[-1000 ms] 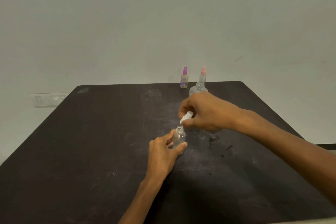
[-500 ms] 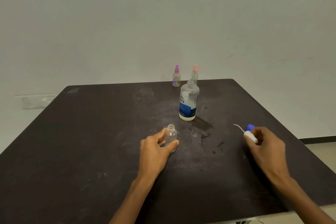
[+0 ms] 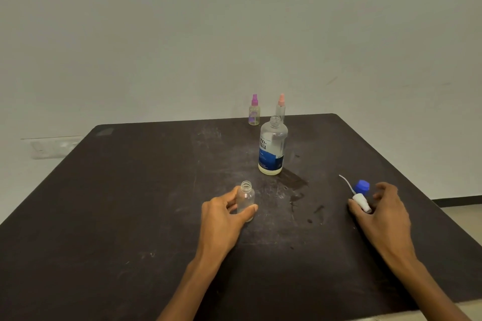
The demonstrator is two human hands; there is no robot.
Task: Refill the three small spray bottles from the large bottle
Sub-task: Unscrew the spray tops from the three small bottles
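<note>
A small clear spray bottle (image 3: 245, 199) stands uncapped and upright near the table's middle, with my left hand (image 3: 224, 214) wrapped around its lower body. Behind it the large bottle (image 3: 272, 150) with a blue label stands open, without a cap. At the right, my right hand (image 3: 382, 210) rests on the table with fingers around a white spray head (image 3: 361, 202) whose thin tube points up-left. A blue cap (image 3: 362, 186) lies just beyond that hand. Two more small spray bottles stand at the far edge, one purple-topped (image 3: 254, 111), one pink-topped (image 3: 281, 108).
The dark table (image 3: 130, 203) is scuffed and has wet patches (image 3: 297, 190) between the large bottle and my right hand. A pale wall rises behind. The table's right edge drops to the floor (image 3: 464, 214).
My right hand carried the white spray head from above the small bottle out to the right side of the table. In the last half second it barely moved. My left hand stayed on the bottle.
</note>
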